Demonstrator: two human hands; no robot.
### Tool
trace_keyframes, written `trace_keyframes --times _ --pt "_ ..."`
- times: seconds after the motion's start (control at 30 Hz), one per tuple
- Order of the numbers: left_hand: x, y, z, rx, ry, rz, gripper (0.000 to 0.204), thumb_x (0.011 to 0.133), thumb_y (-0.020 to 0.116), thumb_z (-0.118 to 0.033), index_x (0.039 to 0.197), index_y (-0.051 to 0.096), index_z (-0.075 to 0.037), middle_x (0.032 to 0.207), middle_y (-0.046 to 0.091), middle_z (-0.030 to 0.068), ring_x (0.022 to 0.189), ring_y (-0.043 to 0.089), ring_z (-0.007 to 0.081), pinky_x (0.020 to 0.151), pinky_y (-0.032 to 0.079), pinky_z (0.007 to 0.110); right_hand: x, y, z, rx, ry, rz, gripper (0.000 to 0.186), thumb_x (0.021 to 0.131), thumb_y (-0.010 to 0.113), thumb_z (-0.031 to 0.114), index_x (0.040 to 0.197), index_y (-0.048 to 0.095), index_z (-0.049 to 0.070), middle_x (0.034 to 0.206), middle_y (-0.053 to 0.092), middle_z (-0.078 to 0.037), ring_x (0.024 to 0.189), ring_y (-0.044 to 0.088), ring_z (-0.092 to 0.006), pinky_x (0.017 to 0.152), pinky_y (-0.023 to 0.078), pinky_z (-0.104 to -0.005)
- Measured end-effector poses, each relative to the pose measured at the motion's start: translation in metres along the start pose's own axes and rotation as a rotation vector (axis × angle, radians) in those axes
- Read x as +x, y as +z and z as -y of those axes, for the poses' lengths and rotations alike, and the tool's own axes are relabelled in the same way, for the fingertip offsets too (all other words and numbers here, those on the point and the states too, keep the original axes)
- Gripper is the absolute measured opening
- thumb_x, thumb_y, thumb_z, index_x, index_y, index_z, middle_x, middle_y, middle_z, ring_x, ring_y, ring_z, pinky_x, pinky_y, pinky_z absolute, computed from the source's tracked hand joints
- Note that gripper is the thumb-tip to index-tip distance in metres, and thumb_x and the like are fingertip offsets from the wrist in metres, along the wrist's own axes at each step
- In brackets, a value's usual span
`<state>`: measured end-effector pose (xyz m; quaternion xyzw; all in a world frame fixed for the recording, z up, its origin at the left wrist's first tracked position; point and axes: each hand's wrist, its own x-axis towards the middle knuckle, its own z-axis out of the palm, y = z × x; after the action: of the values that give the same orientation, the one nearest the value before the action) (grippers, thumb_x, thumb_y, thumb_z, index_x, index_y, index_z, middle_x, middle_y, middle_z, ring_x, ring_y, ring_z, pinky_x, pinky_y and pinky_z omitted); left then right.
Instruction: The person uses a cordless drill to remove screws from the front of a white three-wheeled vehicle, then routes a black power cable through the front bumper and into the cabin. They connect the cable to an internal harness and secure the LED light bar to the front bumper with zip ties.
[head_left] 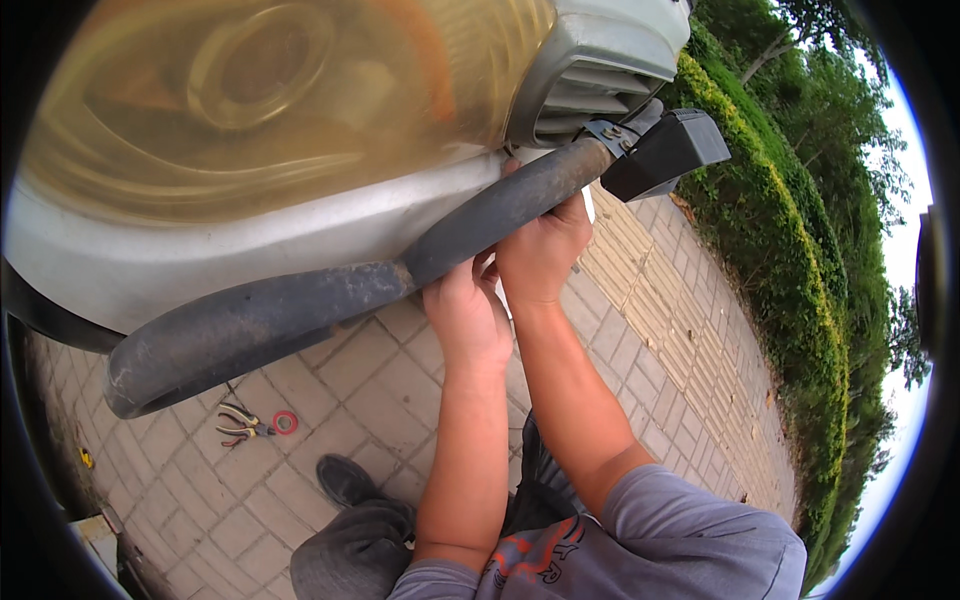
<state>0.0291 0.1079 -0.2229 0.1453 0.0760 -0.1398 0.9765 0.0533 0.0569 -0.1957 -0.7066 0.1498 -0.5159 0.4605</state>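
A dark, scuffed tubular guard bar [500, 210] runs across the front of a white vehicle. Behind and below its middle, my left hand [465, 310] is raised with curled fingers, partly hidden by the bar. Close beside it, my right hand [545, 245] is closed behind the bar's upper part, and one fingertip shows above the bar by a short dark wire end [508, 152]. Whatever either hand grips is out of sight. A black box-shaped lamp [655, 155] sits on a metal bracket [608, 135] at the bar's upper end.
The yellowed headlight [265, 70] and a grey vent [590, 95] are above the bar. Pliers [243, 424] and a red tape roll [285, 422] lie on the paving [385, 370], left of my shoe [348, 480]. A hedge [770, 280] stands along the right.
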Motion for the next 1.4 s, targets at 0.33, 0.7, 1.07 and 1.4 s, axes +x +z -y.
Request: trace_keyframes --times 0.33,0.7,1.07,1.4 --pt "-0.001 0.001 -0.006 0.041 0.003 -0.054 0.025 0.096 0.054 -0.014 0.116 0.059 0.0 0.112 0.061 0.0079 0.104 0.057 0.0169 0.088 0.046 0.031 0.0 -0.007 -0.023 -0.076 -0.17 0.084 0.013 0.088 0.07 0.01 0.093 0.068 -0.002 0.077 0.065 -0.002 0.07 0.058 -0.0086 0.063 0.047 -0.0237" --pt "-0.003 0.003 -0.002 0.047 -0.019 -0.013 0.027 0.096 0.053 -0.014 0.12 0.057 0.0 0.12 0.059 0.0086 0.111 0.056 0.0184 0.098 0.044 0.034 0.001 -0.014 -0.026 -0.011 -0.123 0.126 0.015 0.088 0.068 0.006 0.097 0.066 -0.006 0.081 0.067 -0.004 0.075 0.06 -0.0092 0.068 0.049 -0.0248" --pt "0.001 0.002 0.01 0.018 0.015 0.065 0.03 0.096 0.052 -0.018 0.12 0.058 -0.002 0.12 0.06 0.0076 0.112 0.055 0.0183 0.097 0.042 0.033 0.009 -0.016 -0.026 -0.201 -0.349 0.166 0.011 0.077 0.065 0.001 0.087 0.065 -0.001 0.075 0.063 -0.012 0.069 0.059 -0.0267 0.063 0.049 -0.0349" --pt "-0.001 0.004 0.006 0.065 -0.016 -0.016 0.03 0.092 0.059 -0.026 0.116 0.06 -0.007 0.108 0.062 0.004 0.101 0.055 0.0161 0.09 0.038 0.034 0.018 -0.031 -0.038 -0.317 -0.554 0.177 0.009 0.07 0.064 -0.002 0.07 0.057 0.003 0.063 0.056 -0.01 0.057 0.052 -0.0303 0.054 0.041 -0.0386"
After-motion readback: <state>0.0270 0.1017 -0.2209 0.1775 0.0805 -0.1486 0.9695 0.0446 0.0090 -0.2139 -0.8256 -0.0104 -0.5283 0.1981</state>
